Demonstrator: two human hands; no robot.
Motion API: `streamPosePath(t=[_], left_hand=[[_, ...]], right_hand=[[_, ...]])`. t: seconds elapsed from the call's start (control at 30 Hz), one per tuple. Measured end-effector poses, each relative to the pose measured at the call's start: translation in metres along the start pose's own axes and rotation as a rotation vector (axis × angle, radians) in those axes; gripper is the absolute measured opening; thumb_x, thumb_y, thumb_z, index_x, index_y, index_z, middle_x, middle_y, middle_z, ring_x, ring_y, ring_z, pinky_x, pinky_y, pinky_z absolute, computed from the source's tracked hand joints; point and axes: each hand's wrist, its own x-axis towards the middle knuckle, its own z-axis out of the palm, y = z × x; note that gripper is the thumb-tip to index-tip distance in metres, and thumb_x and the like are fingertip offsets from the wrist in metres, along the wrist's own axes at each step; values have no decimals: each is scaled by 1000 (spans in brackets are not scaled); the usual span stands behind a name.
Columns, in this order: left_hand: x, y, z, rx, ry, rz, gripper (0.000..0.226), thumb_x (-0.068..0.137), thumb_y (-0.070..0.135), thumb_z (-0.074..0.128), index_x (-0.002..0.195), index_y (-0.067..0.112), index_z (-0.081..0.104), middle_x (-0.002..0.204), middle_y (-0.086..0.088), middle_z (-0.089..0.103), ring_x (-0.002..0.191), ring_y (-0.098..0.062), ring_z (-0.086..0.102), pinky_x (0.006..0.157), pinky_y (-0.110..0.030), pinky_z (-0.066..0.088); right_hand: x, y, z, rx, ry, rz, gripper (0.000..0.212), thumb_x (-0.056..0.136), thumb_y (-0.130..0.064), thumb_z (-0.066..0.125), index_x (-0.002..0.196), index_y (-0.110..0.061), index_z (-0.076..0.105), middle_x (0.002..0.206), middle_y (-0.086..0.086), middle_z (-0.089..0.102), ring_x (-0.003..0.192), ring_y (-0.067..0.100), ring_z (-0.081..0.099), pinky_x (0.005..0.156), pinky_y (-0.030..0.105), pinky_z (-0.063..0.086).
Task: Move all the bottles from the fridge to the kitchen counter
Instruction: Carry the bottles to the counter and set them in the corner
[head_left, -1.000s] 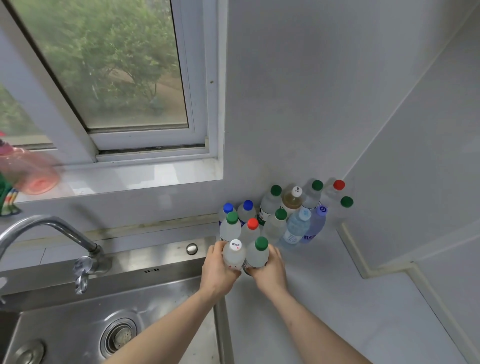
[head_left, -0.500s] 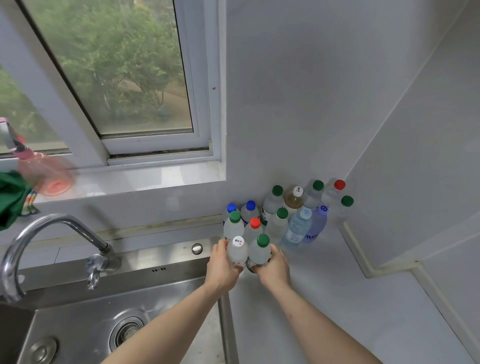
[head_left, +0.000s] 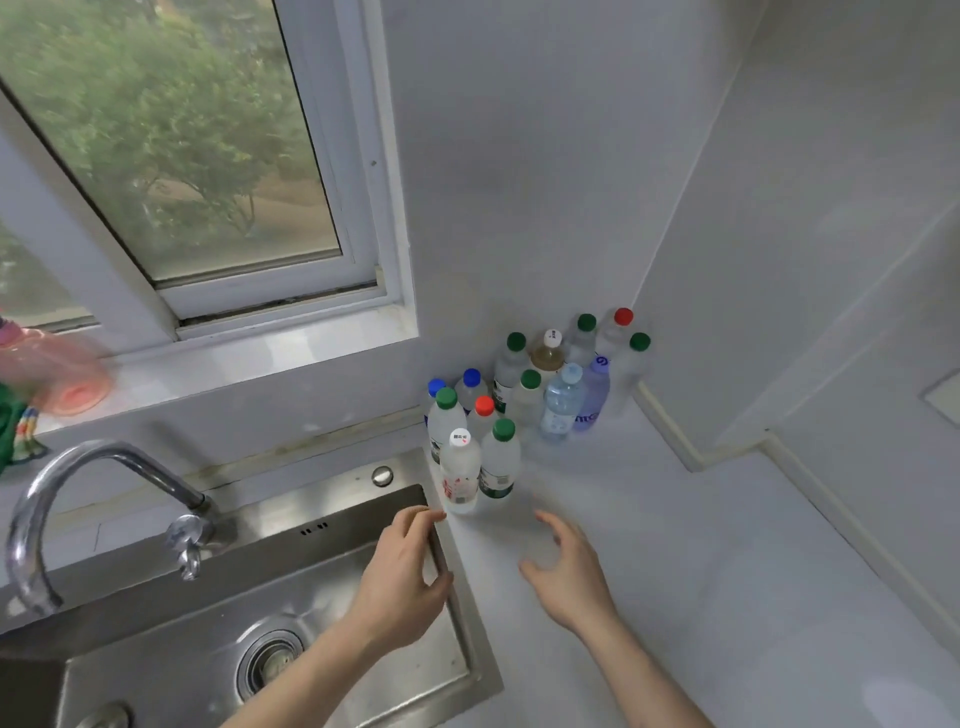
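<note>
On the counter (head_left: 701, 545), clear capped bottles (head_left: 498, 462) stand upright, clustered.

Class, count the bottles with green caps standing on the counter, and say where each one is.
5. Front green-capped bottle, beside the white-capped one; left bottle by the sink; middle bottle; back-row bottles and. A sixth green cap looks like a wall reflection; more may be hidden.

white counter (head_left: 727, 597) open near and right. far corner blocked by cluster of clear plastic bottles (head_left: 524, 405), walls behind. steel sink basin (head_left: 249, 623) drops left, curved chrome tap (head_left: 78, 499) far-left.
</note>
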Motion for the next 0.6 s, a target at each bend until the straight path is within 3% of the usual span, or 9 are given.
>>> streamPosePath(t=[0.13,0.4,0.6], left_hand=[[-26,0,-14,61,-79,136,53,90,35,69,139,34,48,145,19,36,134,-5,39,107,-17,33],[-58,34,-19,139,-309,493,54,91,33,69,140,37,48,155,15,31,141,-14,34,112,-24,32],[-85,86,5,163,-407,727,53,89,31,71,137,37,51,153,17,35,139,-15,39,111,-25,33]], right_hand=[[-51,-6,-2,-28,47,-27,67,89,-23,72,151,-23,46,155,-5,43,144,11,40,112,13,24],[-185,-3,-9,55,254,103,70,96,-37,66,157,-40,31,165,-23,17,153,1,19,118,17,16],[-281,21,-22,114,477,234,70,96,-39,66,156,-45,31,165,-28,14,152,-5,15,117,16,16]])
